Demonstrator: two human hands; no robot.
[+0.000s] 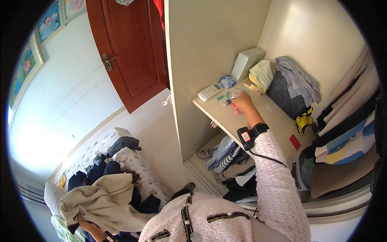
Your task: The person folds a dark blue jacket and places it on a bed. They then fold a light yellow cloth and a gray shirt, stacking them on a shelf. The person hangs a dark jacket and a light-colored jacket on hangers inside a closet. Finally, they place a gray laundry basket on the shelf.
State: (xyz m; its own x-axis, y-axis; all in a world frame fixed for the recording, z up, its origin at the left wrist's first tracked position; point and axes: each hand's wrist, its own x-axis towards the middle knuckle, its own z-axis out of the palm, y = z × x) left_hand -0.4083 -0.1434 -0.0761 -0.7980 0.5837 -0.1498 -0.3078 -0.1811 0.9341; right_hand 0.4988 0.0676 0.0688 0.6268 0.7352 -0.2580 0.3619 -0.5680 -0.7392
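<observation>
At the lower left, my left hand (86,224) grips the edge of a beige garment (116,193), which drapes over dark clothes on the bed. My right hand (242,102) reaches over a cream cabinet shelf (272,121), its fingers curled down among small items. By its fingertips are a small white piece and a bit of red; whether they are held is unclear. Two green cylinders like batteries (220,97) lie just beyond, beside a small blue-and-silver item (226,102). A white remote control (209,91) rests near the shelf's front left corner.
On the shelf stand a white box (248,62), folded yellow cloth (262,75), a dark grey quilted item (285,93) and a red card (294,142). Clothes hang at right (347,142); others are piled below (231,163). Beyond the bed (148,178) is a brown door (133,45).
</observation>
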